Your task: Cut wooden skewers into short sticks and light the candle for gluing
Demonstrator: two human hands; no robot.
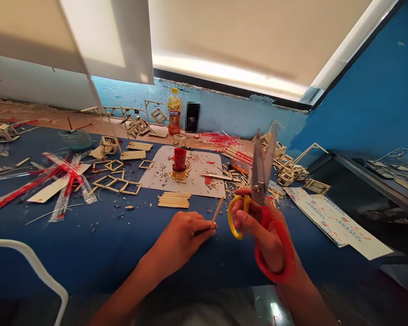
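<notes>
My left hand (187, 235) pinches a short thin wooden stick (218, 211) that points up and slightly right. In my right hand (267, 231) is a pair of scissors (260, 174) with a red handle loop and a yellow one, its blades upward and a little apart. Beyond my left hand lies a row of cut sticks (173, 200) side by side. Behind it, a red candle-like cylinder (180, 158) stands in a small gold holder (179, 174) on a pale board (153, 176) strewn with dark bits.
Small stick frames (117, 181) and crossed red-and-clear plastic wrappers (68, 176) lie left on the blue table (129, 244). A drink bottle (174, 112) stands at the back. Stick cubes (289, 170) and printed card sheets (336, 222) are at right.
</notes>
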